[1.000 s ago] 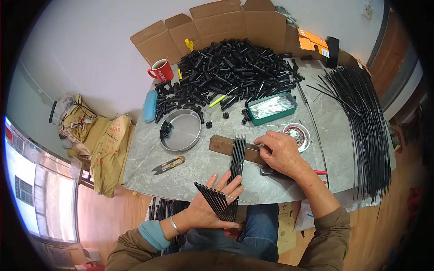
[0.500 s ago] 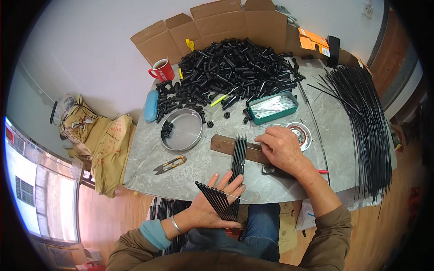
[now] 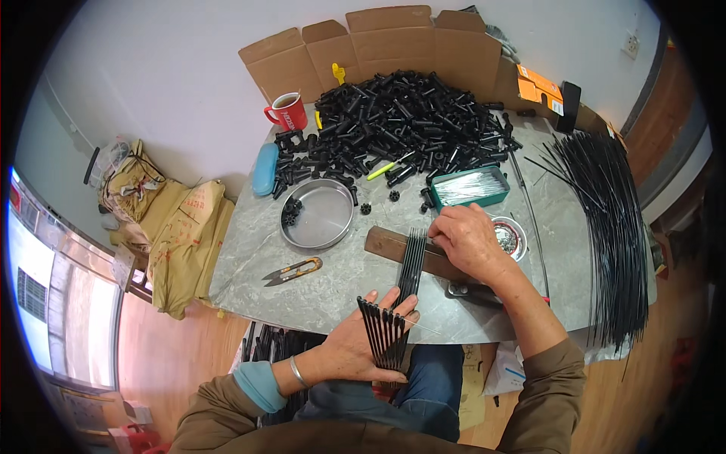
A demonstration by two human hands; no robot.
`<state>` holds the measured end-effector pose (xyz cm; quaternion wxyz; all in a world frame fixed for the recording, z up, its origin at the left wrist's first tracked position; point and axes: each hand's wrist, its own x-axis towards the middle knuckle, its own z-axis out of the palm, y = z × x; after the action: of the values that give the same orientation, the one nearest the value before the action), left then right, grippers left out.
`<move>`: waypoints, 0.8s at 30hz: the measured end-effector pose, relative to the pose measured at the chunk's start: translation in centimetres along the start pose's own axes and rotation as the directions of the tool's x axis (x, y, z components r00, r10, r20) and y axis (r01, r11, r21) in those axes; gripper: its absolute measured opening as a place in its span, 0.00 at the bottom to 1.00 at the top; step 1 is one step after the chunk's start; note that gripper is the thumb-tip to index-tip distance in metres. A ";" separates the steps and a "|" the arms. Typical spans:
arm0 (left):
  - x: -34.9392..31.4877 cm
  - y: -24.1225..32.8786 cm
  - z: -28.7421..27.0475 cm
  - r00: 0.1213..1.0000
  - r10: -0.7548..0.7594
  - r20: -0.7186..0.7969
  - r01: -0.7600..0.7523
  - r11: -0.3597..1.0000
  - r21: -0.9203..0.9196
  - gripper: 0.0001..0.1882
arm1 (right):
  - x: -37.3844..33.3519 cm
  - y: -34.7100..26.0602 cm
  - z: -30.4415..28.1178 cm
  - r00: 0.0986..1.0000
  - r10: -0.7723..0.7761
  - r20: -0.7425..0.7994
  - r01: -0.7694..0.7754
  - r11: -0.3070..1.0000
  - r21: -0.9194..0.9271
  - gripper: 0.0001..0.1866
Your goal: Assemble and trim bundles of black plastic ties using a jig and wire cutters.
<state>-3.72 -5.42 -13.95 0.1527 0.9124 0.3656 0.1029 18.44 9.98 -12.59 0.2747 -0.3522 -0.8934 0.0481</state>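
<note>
Your L hand is part-spread, holding the thin black rods across the nr edge of the grey tbl; their tips lie on the wood block. Your R hand, fingers drawn narrow, is just beside the tips; can't tell what's in it. Cardboard lines the far edge, long black strands the R edge. White wall behind, wood floor below.
</note>
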 end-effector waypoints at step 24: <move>-0.4 -0.4 0.3 0.995 0.068 -0.077 -0.068 0.998 0.002 0.51 | 0.4 0.0 -1.5 0.927 0.314 0.203 -0.331 0.942 0.053 0.08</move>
<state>-4.21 -5.48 -14.39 0.1352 0.9196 0.3400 0.1430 19.03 10.07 -11.18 0.1906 -0.4757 -0.8427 0.1651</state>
